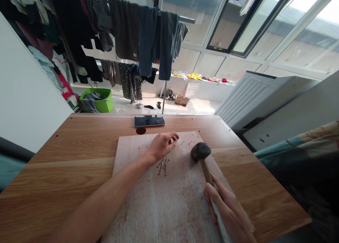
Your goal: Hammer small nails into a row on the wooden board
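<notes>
My right hand (222,204) is wrapped around the handle of a hammer (201,151) with a dark, rounded head, held over the right part of a worn wooden board (148,207). Near the board's far edge, my left hand (164,143) has its fingers curled in towards the thumb; whatever they pinch, if anything, is too small to make out. Just right of those fingertips, two thin nails (182,142) stick up from the board. Several loose nails (163,166) lie in a small heap below my left wrist. Small dark holes dot the board.
The board lies on a wooden table (66,169). Beyond it are a phone (149,121) and a round hole (141,131) in the tabletop. Clothes (148,38) hang on a rack past the table, with a green basket (104,103) on the floor. A curtain (299,158) hangs at right.
</notes>
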A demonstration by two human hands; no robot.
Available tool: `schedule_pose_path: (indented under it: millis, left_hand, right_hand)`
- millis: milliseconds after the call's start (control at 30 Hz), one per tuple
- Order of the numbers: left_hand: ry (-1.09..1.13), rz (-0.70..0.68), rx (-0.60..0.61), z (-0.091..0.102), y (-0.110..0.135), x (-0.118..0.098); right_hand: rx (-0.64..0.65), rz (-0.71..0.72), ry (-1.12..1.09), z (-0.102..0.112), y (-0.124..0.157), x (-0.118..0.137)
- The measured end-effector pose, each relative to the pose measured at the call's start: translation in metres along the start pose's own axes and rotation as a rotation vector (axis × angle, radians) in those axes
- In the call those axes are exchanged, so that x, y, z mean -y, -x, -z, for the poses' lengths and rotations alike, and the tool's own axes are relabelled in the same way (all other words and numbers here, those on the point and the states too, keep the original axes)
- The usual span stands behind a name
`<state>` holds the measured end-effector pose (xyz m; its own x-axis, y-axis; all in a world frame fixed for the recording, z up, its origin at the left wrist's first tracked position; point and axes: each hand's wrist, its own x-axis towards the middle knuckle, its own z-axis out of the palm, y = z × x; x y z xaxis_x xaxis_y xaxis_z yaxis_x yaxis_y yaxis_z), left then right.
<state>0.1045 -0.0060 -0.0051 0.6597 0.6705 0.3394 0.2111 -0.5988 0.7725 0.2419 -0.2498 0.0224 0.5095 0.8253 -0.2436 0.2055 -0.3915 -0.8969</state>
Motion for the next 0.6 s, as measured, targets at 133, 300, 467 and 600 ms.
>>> schedule_pose_path:
  millis: [133,300,467,600]
  left_hand:
    - [-0.025,0.013,-0.001,0.002,0.001,-0.003]
    - [-0.058,0.005,0.029,0.005,0.004,-0.006]
    - [-0.073,-0.052,0.029,0.006,0.005,-0.006]
    - [-0.019,-0.039,0.012,0.006,0.004,-0.004]
  right_hand:
    - [0.015,-0.002,0.014,0.0,0.0,0.0]
    - [0.003,-0.005,0.011,0.002,0.0,-0.002]
    - [0.018,-0.016,-0.028,0.004,-0.001,-0.003]
    - [0.01,0.061,-0.075,0.006,-0.001,0.007]
